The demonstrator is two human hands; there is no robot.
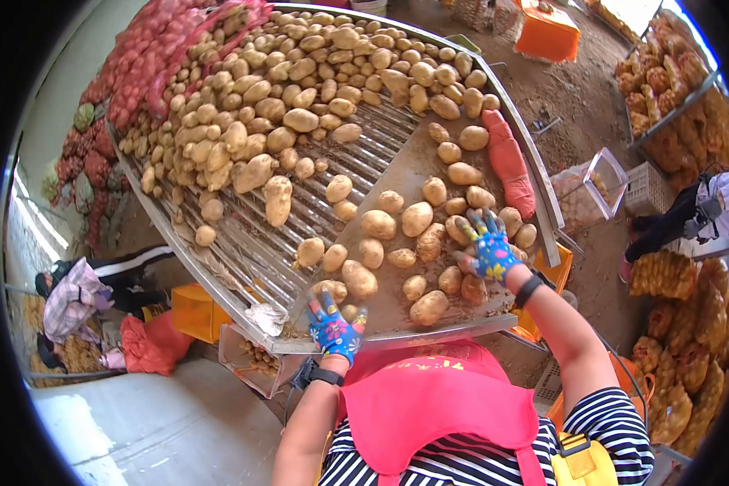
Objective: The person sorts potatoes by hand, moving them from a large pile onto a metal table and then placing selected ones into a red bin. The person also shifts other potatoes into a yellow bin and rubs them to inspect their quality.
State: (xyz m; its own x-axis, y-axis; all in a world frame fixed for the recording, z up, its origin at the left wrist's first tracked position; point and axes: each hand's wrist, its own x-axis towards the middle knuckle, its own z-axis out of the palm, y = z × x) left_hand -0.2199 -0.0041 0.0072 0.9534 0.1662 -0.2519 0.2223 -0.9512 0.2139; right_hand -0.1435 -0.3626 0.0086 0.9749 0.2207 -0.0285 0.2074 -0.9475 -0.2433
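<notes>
1. Setting: bare earth floor (599,300); on it, a large grey metal-rimmed desk (413,335), part slatted, part smooth panel. Raised rim presumably keeps produce from rolling off.
2. Far left: bulging red mesh sacks (142,85) stacked beside the desk; a person in a plaid top (74,301) bends below them.
3. Left to centre: deep heap of tan, oval, soil-dusted potatoes (255,134) on the slats. Gaps between slats probably let loose dirt fall through.
4. Near edge: left hand (334,328), in a blue floral glove, fingers spread, beside a few potatoes; no firm grasp visible. Glove likely guards against grit.
5. Right of it: loose potatoes scattered on the smooth panel, spaced apart, perhaps for easier viewing.
6. Right hand (492,249), same glove type, fingers splayed among potatoes, not closed around any.
7. Right rim: long red cloth-like roll (509,162) lying along it, possibly as padding.
8. Far right: filled orange-yellow mesh sacks (692,356) stacked together, presumably to save floor space.
</notes>
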